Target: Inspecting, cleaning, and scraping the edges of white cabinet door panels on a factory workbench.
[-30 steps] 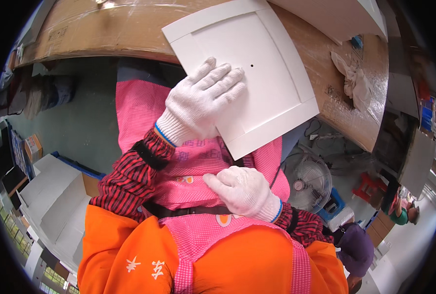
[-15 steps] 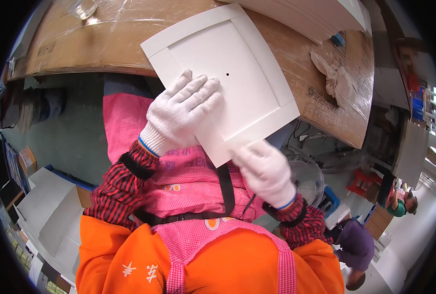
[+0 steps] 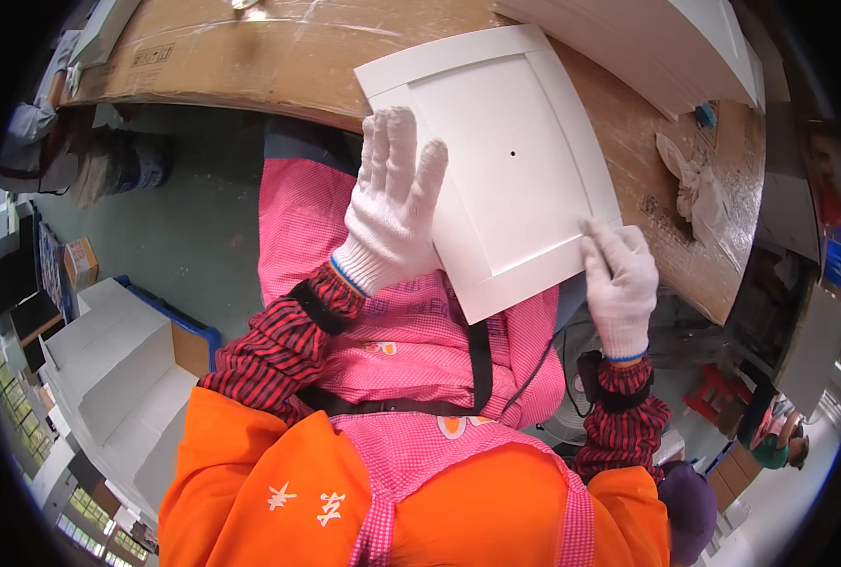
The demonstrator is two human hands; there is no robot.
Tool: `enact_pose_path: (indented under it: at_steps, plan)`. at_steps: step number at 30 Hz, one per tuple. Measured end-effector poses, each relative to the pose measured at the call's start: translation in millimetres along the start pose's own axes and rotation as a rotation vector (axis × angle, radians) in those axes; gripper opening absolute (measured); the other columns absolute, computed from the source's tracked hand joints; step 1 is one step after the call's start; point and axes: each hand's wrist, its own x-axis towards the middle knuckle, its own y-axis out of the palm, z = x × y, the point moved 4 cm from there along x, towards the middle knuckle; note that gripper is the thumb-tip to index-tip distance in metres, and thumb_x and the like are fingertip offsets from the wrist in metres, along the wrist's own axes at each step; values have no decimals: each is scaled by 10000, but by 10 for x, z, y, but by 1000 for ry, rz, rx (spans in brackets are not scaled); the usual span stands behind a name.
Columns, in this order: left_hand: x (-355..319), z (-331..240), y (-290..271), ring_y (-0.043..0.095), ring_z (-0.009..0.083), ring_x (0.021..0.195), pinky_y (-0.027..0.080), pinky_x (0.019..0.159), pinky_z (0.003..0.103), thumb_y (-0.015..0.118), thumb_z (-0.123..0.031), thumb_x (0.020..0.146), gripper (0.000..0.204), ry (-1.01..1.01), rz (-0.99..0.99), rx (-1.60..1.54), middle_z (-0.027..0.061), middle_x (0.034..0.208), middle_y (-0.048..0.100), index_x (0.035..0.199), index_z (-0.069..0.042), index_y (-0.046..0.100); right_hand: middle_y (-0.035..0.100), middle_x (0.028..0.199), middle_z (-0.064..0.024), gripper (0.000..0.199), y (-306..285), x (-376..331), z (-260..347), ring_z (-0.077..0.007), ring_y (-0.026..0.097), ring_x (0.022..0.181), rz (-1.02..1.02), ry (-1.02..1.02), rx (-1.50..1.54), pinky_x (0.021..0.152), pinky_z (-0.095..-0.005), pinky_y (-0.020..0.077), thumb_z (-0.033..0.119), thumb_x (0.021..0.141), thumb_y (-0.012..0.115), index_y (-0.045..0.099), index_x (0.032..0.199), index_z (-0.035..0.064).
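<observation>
A white panel (image 3: 496, 180) with a raised flat border and a small dark hole lies tilted, its far part on the brown-covered table and its near corner over my lap. My left hand (image 3: 392, 203), in a white knit glove, is raised at the panel's left edge, its fingers stretched and holding nothing. At the panel's right corner is my right hand (image 3: 619, 283), gloved as well. Its fingers are bent together, their tips over the border and slightly blurred; whatever is between them is hidden.
Stacked white panels (image 3: 647, 47) stand at the table's far right, near a crumpled white cloth (image 3: 694, 189). A white carton (image 3: 122, 369) sits low on the left beside a blue edge. A person (image 3: 37, 142) is at the far left; others are at the lower right.
My left hand has lifted off the panel's face, fingers spreading. My right hand has moved up along the near edge to the right corner. The whole view has shifted somewhat.
</observation>
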Motion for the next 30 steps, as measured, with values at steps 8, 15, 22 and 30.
enact_pose_path:
  at_steps: [8,15,22,30]
  plan:
    - [-213,2,-189,278,402,1596,307,1278,466,994,-376,693,1541,-682,-35,-628,348,1704,203,1694,-32,-125,718,947,-123,322,312,-213,404,-237,719,842,25,-83,154,769,-325,556,-27,899,761,774,1218,15]
    - [-740,-5,-39,643,251,1302,523,1086,370,578,-415,1098,586,-410,830,-873,102,1530,594,1515,-11,496,720,952,-114,313,452,-90,652,-211,699,874,100,27,304,802,-307,544,-30,910,732,770,1219,10]
    - [-537,31,-167,662,182,1220,555,1006,360,577,-438,1105,544,-1648,265,-1605,74,1413,659,1477,-41,561,714,987,-88,278,615,-135,727,-162,684,898,220,208,544,806,-289,536,-23,935,720,769,1209,-13]
    - [502,493,-2101,667,98,835,534,720,276,649,-221,1018,276,-1055,245,-526,27,939,707,1123,30,698,700,960,-47,235,482,-194,949,-118,659,843,132,98,699,769,-258,514,-45,927,730,789,1149,7]
